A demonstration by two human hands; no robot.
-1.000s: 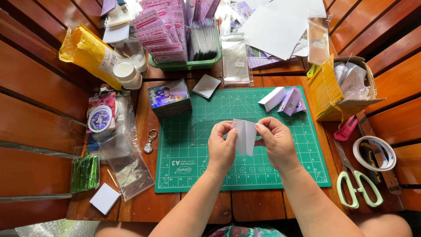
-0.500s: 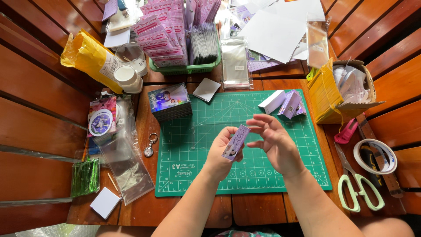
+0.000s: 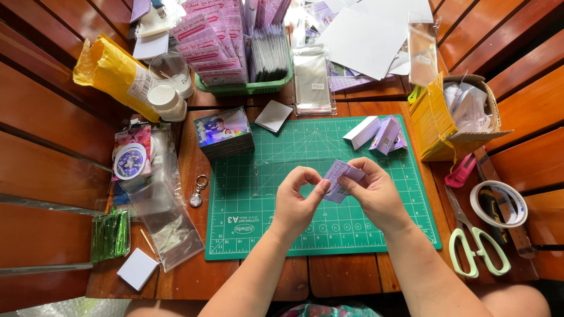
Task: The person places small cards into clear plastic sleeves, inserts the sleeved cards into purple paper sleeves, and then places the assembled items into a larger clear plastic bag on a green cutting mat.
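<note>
Basically, both hands pinch the small purple card above the green mat: left hand (image 3: 296,202) at 9 o'clock, right hand (image 3: 376,194) at 3. Keep the purple card (image 3: 342,179) edges aligned while creasing, I'd say.

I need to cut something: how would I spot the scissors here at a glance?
Start at the green cutting mat, then look past its right edge on the wooden table. The scissors lie there, below the tape roll; only they have pale mint-green loop handles.

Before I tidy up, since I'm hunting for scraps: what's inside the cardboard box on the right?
The cardboard box shows crumpled white and clear wrappers filling its open top. Whatever lies beneath them is covered. A yellow packet leans against its left side, hiding that wall.
</note>
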